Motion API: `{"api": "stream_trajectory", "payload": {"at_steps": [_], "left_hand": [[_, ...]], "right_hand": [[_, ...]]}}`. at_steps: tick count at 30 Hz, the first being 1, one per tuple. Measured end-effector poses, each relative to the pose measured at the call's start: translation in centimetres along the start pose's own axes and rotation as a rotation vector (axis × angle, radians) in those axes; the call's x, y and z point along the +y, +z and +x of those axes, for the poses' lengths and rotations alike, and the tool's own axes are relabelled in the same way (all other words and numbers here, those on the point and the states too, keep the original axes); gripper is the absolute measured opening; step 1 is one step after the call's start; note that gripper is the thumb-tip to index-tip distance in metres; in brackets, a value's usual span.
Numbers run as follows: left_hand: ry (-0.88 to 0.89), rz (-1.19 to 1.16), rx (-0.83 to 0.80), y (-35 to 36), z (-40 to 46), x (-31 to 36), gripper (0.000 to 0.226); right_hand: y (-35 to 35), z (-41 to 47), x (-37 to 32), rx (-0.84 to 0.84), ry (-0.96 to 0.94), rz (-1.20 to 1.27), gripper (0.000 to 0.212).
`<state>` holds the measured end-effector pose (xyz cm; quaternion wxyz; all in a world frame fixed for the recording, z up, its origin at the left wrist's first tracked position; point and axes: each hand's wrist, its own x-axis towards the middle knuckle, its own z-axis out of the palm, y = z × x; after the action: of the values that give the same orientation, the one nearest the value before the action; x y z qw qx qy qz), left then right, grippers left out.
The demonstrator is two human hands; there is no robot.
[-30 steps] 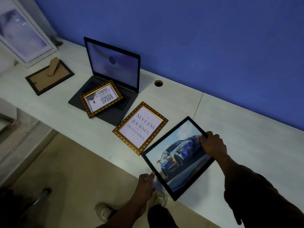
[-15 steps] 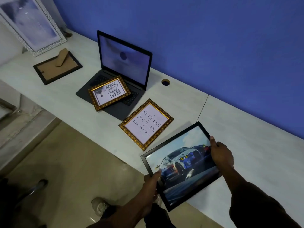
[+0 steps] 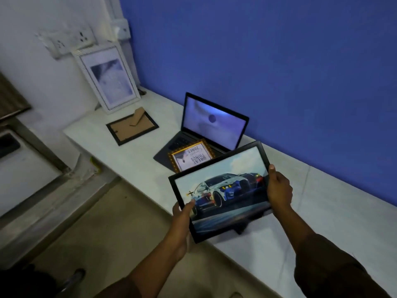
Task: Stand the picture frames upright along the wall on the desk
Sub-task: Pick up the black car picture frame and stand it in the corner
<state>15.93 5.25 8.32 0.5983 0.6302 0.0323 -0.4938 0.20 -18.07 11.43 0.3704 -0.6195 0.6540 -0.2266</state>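
We hold the car frame [image 3: 221,191] with both hands, lifted clear of the worktop [image 3: 335,214], in the lower centre of the frame, picture side facing us and tilted so its right end sits higher. Left hand [image 3: 182,216] grips the lower left edge, thumb pressed on the glass, the other fingers hidden behind the frame. Right hand [image 3: 279,188] grips the right edge, thumb on the front border, fingers curled round the back. A dark stand flap shows below the frame's bottom edge, blurred. Just behind it, at centre, a gold frame [image 3: 192,158] lies flat on the keyboard of an open laptop [image 3: 212,127], its text upside down to us and its lower right corner hidden by the car frame. Further left, a black frame [image 3: 132,128] lies face down on the worktop, cardboard back and stand up. In the upper left, a white frame [image 3: 107,77] stands upright, leaning on the white wall [image 3: 38,82] under a socket plate [image 3: 68,40]. Blue wall [image 3: 279,61] fills the upper right.
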Motion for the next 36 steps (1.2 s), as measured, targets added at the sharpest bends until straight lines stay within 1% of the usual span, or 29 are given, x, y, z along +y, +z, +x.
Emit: {"api": "stream_trajectory", "payload": {"at_steps": [2,4,6,8,12,16,18,20,21,23,24,25,26,27,29,30,31,34,36], "left_hand": [[0.046,0.007,0.007,-3.0,1.0,2.9,0.053],[0.110,0.011,0.043,-6.1,1.9,5.6,0.055],[0.147,-0.002,0.075,-9.4,2.4,8.9,0.057],[0.198,-0.007,0.112,-12.4,3.3,12.1,0.054],[0.301,-0.017,0.169,-16.2,5.0,18.3,0.043],[0.415,-0.018,0.199,-18.6,7.8,24.2,0.046],[0.481,0.005,0.211,-19.2,9.5,27.3,0.047],[0.562,0.033,0.226,-19.8,11.5,31.0,0.044],[0.591,0.051,0.237,-19.9,12.3,32.8,0.046],[0.622,0.103,0.254,-20.1,14.2,36.4,0.067],[0.635,0.124,0.255,-20.0,15.0,38.0,0.076],[0.652,0.149,0.251,-19.8,16.4,40.0,0.079],[0.673,0.173,0.244,-19.3,17.4,41.6,0.078],[0.702,0.189,0.241,-18.8,18.2,43.3,0.075],[0.772,0.197,0.234,-17.4,20.0,46.0,0.071],[0.806,0.185,0.230,-16.8,20.4,47.0,0.070],[0.828,0.176,0.220,-16.4,20.7,47.7,0.069],[0.863,0.159,0.213,-15.1,22.9,49.5,0.063],[0.885,0.148,0.204,-14.3,24.6,51.1,0.055]], "right_hand": [[2.4,-1.4,-3.1,-0.013,-0.029,0.049,0.062],[5.2,-2.7,-5.9,-0.046,-0.055,0.094,0.062],[8.5,-4.0,-9.1,-0.071,-0.104,0.152,0.062],[11.4,-5.0,-12.1,-0.109,-0.169,0.178,0.056],[15.1,-6.2,-17.3,-0.256,-0.306,0.211,0.043],[18.1,-5.2,-21.9,-0.339,-0.417,0.157,0.039],[19.7,-3.6,-24.0,-0.334,-0.478,0.112,0.043],[21.6,-1.3,-26.6,-0.277,-0.542,0.042,0.052],[22.3,-0.1,-27.8,-0.249,-0.563,-0.008,0.054],[23.5,2.4,-30.3,-0.222,-0.592,-0.075,0.059],[24.0,3.7,-31.3,-0.222,-0.597,-0.079,0.065],[24.4,5.2,-32.6,-0.234,-0.593,-0.069,0.072],[24.8,6.5,-33.6,-0.258,-0.587,-0.050,0.077],[25.1,7.8,-34.6,-0.282,-0.578,-0.038,0.076],[25.6,10.1,-36.6,-0.308,-0.542,-0.021,0.058],[25.7,10.8,-37.4,-0.299,-0.531,-0.006,0.053],[25.8,11.2,-38.1,-0.287,-0.523,0.011,0.053],[26.3,13.5,-39.8,-0.274,-0.526,0.029,0.062],[26.5,15.1,-41.5,-0.264,-0.547,0.038,0.052]]}}
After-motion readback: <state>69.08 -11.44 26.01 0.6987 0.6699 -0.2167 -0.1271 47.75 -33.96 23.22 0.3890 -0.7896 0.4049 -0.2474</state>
